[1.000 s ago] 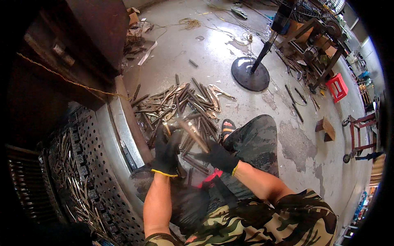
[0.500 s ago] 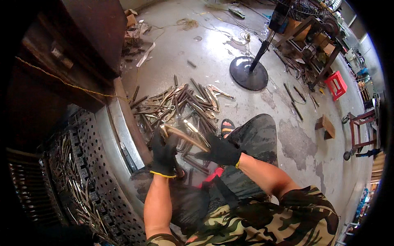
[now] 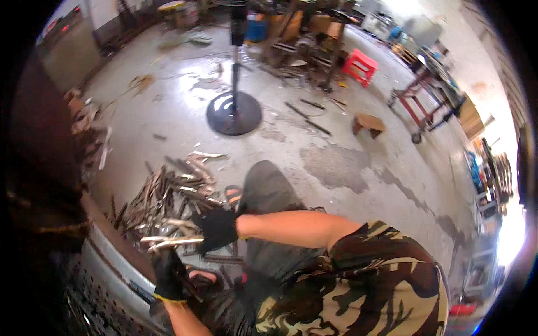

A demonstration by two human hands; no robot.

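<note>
Both my hands wear black gloves with yellow cuffs. My right hand [image 3: 217, 231] is closed round one end of a shiny, pliers-like metal piece [image 3: 178, 241], whose bright arms point left. Below its left end, my left hand [image 3: 170, 275] has its fingers closed at the metal; motion blur softens the exact grip. Just beyond my hands lies a heap of metal pieces [image 3: 162, 193] on the floor, dark bars mixed with shinier plier-shaped parts. The glove hides the right end of the held piece.
A perforated metal bin [image 3: 106, 285] with a raised edge stands at my left. Ahead is a fan stand's round black base [image 3: 234, 113]. Farther right are a small wooden stool [image 3: 368, 124], a red plastic stool [image 3: 360, 67] and a wheeled red-framed cart [image 3: 423, 101]. Loose bars [image 3: 308, 117] lie on the floor.
My view has swung to the right, so the heap and fan base appear farther left. My hands have shifted toward the bin edge, and the held metal has turned nearly level.
</note>
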